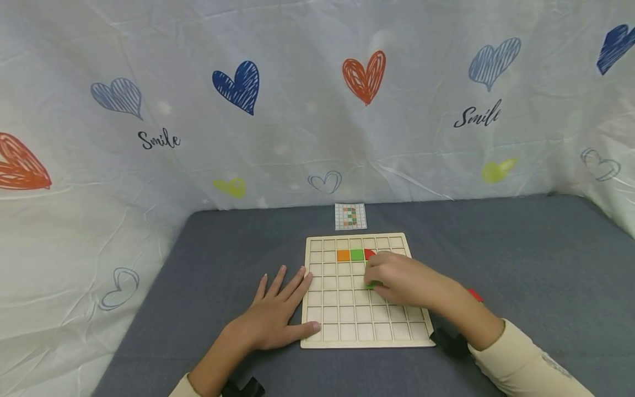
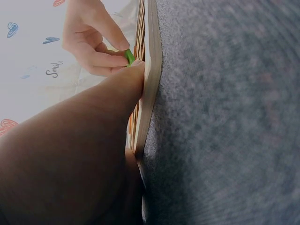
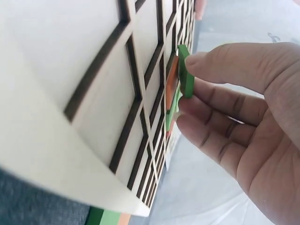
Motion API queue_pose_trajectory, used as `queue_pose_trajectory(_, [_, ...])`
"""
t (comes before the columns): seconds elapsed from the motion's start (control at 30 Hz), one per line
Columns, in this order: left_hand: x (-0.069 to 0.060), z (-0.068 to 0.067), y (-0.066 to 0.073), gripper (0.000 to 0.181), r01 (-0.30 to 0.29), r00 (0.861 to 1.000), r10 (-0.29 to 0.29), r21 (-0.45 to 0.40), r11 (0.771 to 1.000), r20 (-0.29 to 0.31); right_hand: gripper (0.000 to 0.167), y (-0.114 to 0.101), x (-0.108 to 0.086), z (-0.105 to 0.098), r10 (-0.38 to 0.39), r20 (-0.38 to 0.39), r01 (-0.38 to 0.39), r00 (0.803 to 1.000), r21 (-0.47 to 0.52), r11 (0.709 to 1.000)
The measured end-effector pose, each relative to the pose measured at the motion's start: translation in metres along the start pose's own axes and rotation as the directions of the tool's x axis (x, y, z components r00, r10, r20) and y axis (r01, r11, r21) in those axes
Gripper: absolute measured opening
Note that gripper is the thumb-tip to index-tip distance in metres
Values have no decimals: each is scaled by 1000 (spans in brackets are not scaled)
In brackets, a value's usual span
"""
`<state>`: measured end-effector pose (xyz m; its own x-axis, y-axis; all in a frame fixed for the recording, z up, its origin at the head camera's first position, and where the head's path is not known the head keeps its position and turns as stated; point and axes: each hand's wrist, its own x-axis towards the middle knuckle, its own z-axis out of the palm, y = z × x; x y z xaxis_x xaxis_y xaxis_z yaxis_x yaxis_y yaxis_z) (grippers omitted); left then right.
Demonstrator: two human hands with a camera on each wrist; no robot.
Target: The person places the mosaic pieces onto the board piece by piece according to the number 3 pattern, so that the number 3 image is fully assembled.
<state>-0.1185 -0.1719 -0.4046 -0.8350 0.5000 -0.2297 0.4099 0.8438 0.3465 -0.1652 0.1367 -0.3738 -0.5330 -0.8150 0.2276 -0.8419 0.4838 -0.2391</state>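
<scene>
A wooden grid board (image 1: 331, 315) lies on the grey cloth. My right hand (image 1: 404, 278) is over its right half, pinching a green tile (image 3: 185, 70) between thumb and fingertips, tilted above the cells. Spread out at the board's left edge, my left hand (image 1: 278, 317) rests its fingertips and thumb on the rim. In one upper row sit an orange tile (image 1: 343, 255), a green tile (image 1: 356, 255) and a red piece (image 1: 369, 253) partly covered by my right hand. Another orange piece (image 3: 172, 77) shows close behind the pinched tile in the right wrist view.
A small pattern card (image 1: 350, 216) with coloured squares lies behind the board. Right of the board, a red piece (image 1: 474, 295) shows past my right forearm. Green and orange pieces (image 3: 110, 217) stand beside the board's edge. A white curtain (image 1: 297, 138) with hearts hangs behind the table.
</scene>
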Motion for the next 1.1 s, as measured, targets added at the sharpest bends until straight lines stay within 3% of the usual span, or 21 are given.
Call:
queue_pose_trajectory(0.27, [3, 5, -4, 96, 7, 1000, -6, 19, 1000, -3, 24, -5, 9, 3, 48, 20, -48, 999, 1, 999])
queue_pose_trajectory(0.47, [1, 1, 0, 96, 9, 1000, -9, 27, 1000, -6, 26, -6, 13, 6, 60, 22, -60, 998, -8, 998])
queue_pose_trajectory(1.1, [2, 1, 1, 96, 20, 1000, -20, 40, 999, -4, 20, -12, 18, 12, 37, 17, -37, 999, 1, 999])
